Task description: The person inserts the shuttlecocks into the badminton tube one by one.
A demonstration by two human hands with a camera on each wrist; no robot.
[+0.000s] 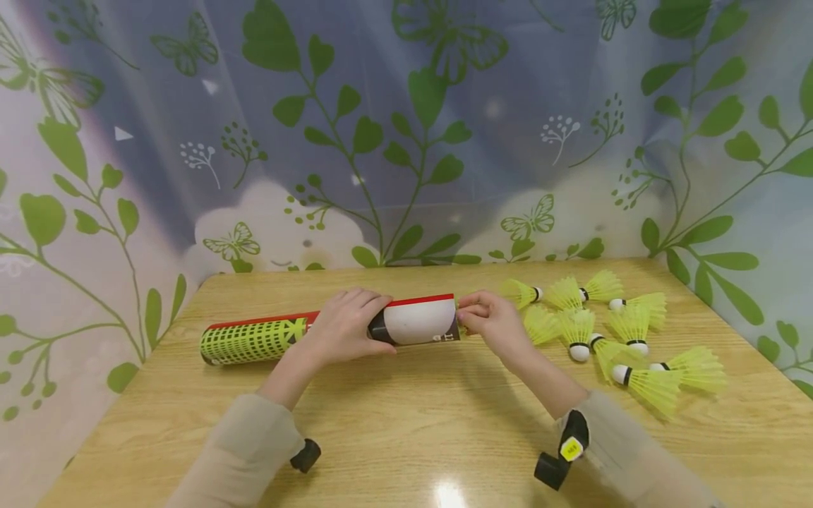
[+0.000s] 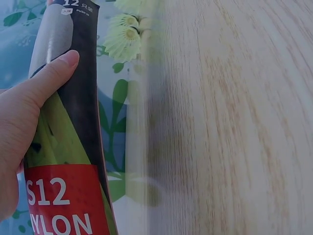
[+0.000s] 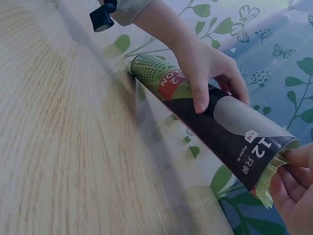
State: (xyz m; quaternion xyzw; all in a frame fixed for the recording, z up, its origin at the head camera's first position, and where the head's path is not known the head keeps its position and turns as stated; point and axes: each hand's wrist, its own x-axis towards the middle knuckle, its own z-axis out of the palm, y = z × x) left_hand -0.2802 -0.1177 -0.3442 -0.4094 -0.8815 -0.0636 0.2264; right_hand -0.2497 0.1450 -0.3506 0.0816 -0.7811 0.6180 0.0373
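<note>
A long shuttlecock tube (image 1: 419, 322), black, white, red and yellow-green, lies sideways across the table, its right end tipped slightly up. My left hand (image 1: 343, 331) grips it round the middle, thumb along the near side, as the left wrist view also shows on the printed tube (image 2: 80, 98). At the tube's right end, my right hand (image 1: 498, 326) pinches the frilled skirt of a yellow shuttlecock (image 3: 266, 185). Most of that shuttlecock sits inside the tube; only the skirt's rim sticks out, and its cork is hidden.
Several yellow shuttlecocks with white corks lie loose on the right of the wooden table (image 1: 394, 430), the closest group around this shuttlecock (image 1: 576, 331). A patterned curtain (image 1: 381, 141) hangs behind the table. Black wrist cameras (image 1: 552, 469) sit on the sleeves.
</note>
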